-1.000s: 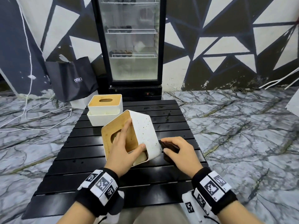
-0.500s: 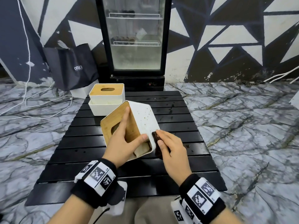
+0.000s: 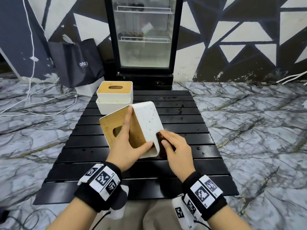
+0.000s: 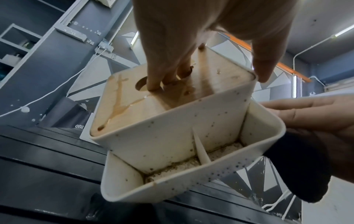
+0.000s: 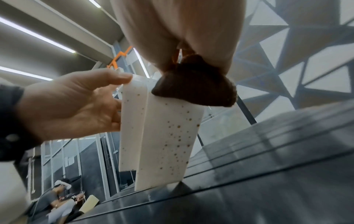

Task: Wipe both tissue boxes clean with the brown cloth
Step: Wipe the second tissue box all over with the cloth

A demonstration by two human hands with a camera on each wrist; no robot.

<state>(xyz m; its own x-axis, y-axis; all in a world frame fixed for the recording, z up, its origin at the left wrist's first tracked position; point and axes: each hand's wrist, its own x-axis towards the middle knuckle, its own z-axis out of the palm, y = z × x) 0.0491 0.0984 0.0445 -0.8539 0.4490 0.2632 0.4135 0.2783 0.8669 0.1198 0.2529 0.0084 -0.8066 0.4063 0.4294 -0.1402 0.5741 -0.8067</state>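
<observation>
A white tissue box (image 3: 147,120) with a bamboo lid and brown specks stands tipped on its side on the black slatted table (image 3: 191,146). My left hand (image 3: 131,143) grips it, fingers on the lid by the slot, thumb on the near edge (image 4: 264,63). The box's speckled side (image 5: 168,133) and dirty tray (image 4: 172,151) show in the wrist views. My right hand (image 3: 172,145) pinches the bunched brown cloth (image 3: 161,143) against the box's white side (image 5: 195,91). The second tissue box (image 3: 114,95) stands upright at the table's far left.
A glass-door fridge (image 3: 144,39) stands behind the table against the patterned wall. A black shopping bag (image 3: 76,62) leans at the left, with white cables (image 3: 33,100) on the marble floor. Dark droplets dot the table's right slats (image 3: 199,149).
My right hand lifted the brown cloth off the table and brought it up against the tipped box's white side. The left hand kept its hold on the box.
</observation>
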